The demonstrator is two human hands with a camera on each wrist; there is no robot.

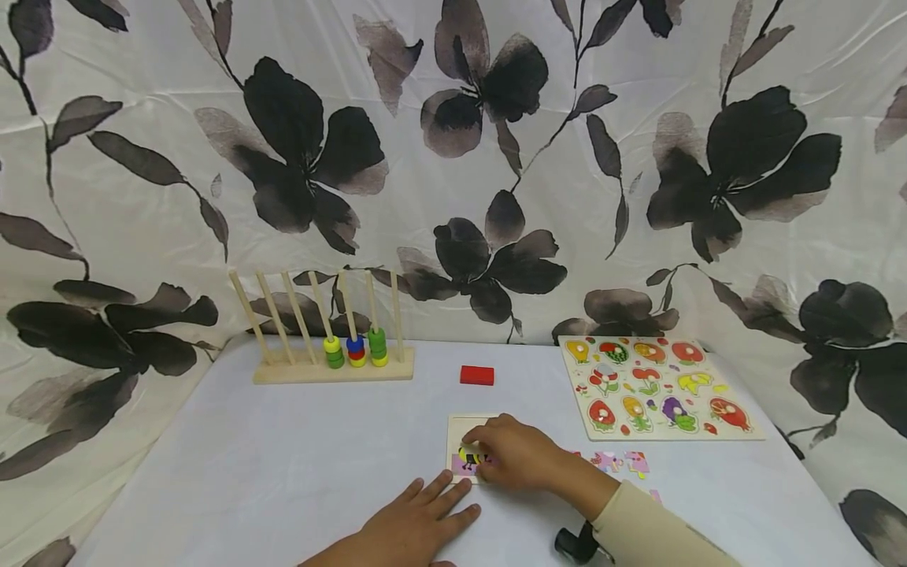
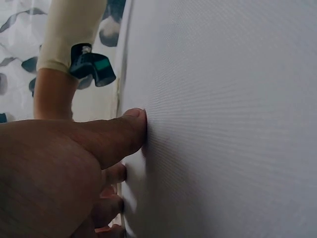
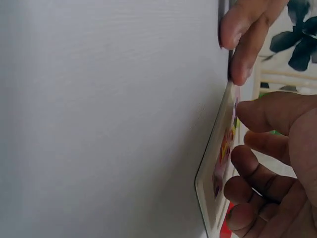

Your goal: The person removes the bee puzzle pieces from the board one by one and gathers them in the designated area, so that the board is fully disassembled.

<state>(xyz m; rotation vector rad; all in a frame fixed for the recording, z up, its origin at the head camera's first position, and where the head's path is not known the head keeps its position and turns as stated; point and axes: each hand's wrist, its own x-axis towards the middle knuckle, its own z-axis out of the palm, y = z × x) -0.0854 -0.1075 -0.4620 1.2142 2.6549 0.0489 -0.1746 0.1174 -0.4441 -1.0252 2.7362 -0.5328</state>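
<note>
A small wooden jigsaw board [image 1: 449, 441] with a black-and-yellow bee picture [image 1: 471, 457] lies flat on the white table. My right hand [image 1: 513, 453] is over its right part, thumb and bent fingertips at the picture; no piece shows between them. In the right wrist view the thumb [image 3: 262, 111] meets the picture side, and the other fingers curl loosely. My left hand [image 1: 418, 516] lies palm down, its spread fingertips at the board's near edge. Loose pink puzzle pieces [image 1: 637, 463] lie to the right, partly hidden by the right forearm.
A wooden bead counter [image 1: 333, 376] with coloured rings stands at the back left. Near it lies a red block [image 1: 477, 376]. A fruit puzzle board [image 1: 666, 435] occupies the back right. A black wrist device [image 1: 577, 543] hangs under the right sleeve. Flowered cloth [image 1: 602, 236] rises behind the table.
</note>
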